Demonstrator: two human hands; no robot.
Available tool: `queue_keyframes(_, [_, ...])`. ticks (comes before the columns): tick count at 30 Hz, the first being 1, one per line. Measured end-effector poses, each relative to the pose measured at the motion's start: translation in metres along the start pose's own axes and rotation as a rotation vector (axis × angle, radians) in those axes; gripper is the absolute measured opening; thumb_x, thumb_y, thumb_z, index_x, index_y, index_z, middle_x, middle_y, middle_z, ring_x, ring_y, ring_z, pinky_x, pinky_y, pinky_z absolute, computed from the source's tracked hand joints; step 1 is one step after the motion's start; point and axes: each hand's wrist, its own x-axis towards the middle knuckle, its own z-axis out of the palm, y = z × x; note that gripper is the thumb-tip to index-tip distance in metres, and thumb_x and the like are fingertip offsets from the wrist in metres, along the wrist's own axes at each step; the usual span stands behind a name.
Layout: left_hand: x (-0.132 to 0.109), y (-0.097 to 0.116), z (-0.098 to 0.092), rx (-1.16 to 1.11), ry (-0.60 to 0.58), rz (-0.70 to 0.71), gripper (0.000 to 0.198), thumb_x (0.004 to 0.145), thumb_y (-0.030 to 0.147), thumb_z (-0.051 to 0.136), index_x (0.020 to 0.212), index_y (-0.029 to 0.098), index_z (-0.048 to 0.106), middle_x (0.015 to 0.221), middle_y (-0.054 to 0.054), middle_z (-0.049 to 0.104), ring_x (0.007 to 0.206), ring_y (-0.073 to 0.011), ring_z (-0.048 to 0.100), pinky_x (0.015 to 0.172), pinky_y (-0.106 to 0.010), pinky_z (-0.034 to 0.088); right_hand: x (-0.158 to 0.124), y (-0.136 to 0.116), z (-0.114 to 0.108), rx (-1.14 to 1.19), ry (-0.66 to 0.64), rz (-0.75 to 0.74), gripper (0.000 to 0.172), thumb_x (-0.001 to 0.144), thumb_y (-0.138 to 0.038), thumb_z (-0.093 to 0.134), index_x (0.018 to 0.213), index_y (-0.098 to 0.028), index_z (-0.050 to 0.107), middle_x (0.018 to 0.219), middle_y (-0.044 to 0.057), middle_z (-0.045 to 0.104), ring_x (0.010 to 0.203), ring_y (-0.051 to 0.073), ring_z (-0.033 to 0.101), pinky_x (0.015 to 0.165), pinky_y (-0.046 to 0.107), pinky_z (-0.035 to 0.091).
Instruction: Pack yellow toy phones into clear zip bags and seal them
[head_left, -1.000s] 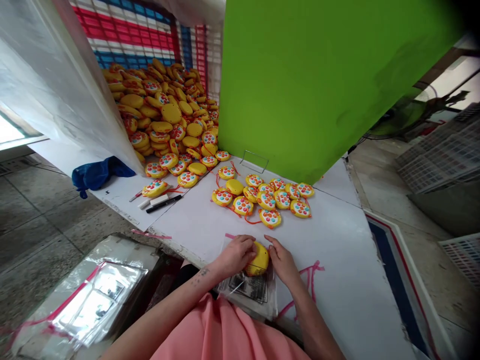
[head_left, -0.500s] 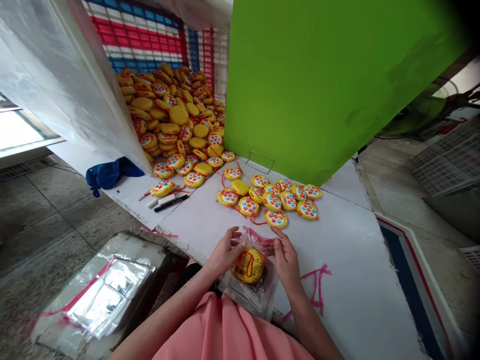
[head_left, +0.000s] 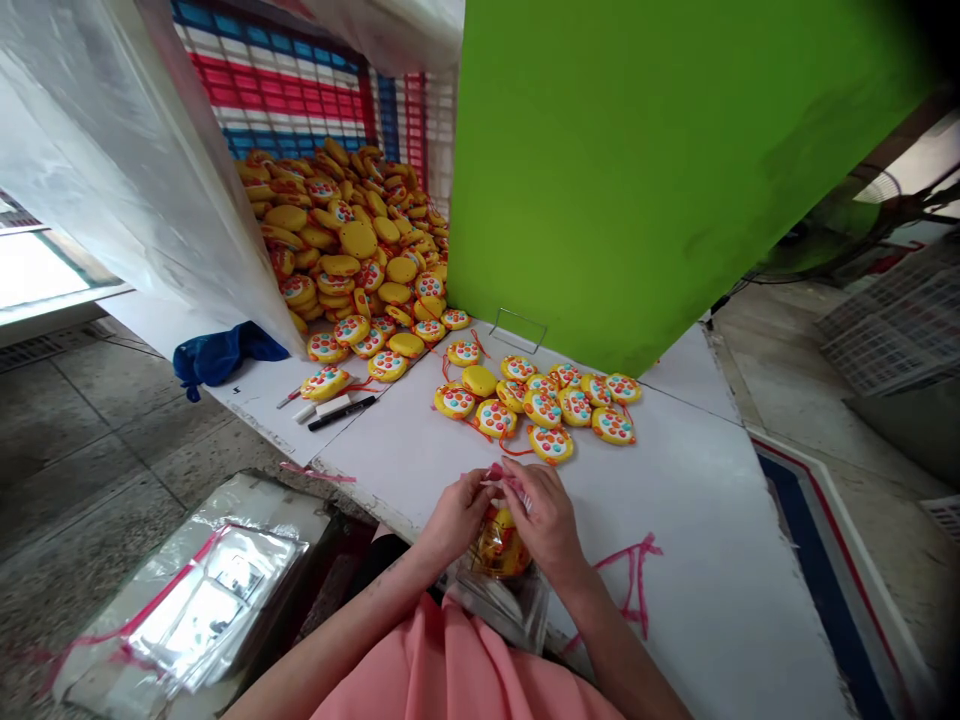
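Close to my body, a yellow round toy [head_left: 501,550] sits inside a clear plastic bag [head_left: 517,610] near the table's front edge. My left hand [head_left: 459,512] pinches the left side of the bag's top end, fingers closed. Across from it, my right hand [head_left: 546,508] is closed on the right side of the same end, thumb and fingers together. A bit of pink strip [head_left: 495,470] shows between the fingertips. More clear bags seem to lie beneath the toy. Ahead of my hands, several yellow toys [head_left: 551,442] with coloured buttons and orange cords lie on the table.
A large pile of the yellow toys [head_left: 358,238] fills a mesh-walled bin at back left. A green panel [head_left: 600,180] stands behind the table. Markers [head_left: 341,412] and a blue cloth [head_left: 225,355] lie left. Clear bags [head_left: 217,600] rest on a box; pink strips [head_left: 636,585] lie right.
My hands have come together at the bag's top end and closed on it. Before, they were apart, with the right fingers spread and more of the toy visible.
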Motion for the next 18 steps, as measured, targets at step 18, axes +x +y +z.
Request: queue_keyframes(18, [0.010,-0.044,-0.011,-0.429,0.000,-0.269,0.030,0.079,0.037,0.058,0.099,0.015,0.056,0.089,-0.007,0.065,0.066,-0.0130,0.060,0.055,-0.023,0.047,-0.049,0.125,-0.062,0.387,0.534,0.849,0.028,0.064,-0.039,0.062,0.081,-0.018,0.054,0.069,-0.001,0.059,0.045,0.007,0.041,0.042,0.021,0.034])
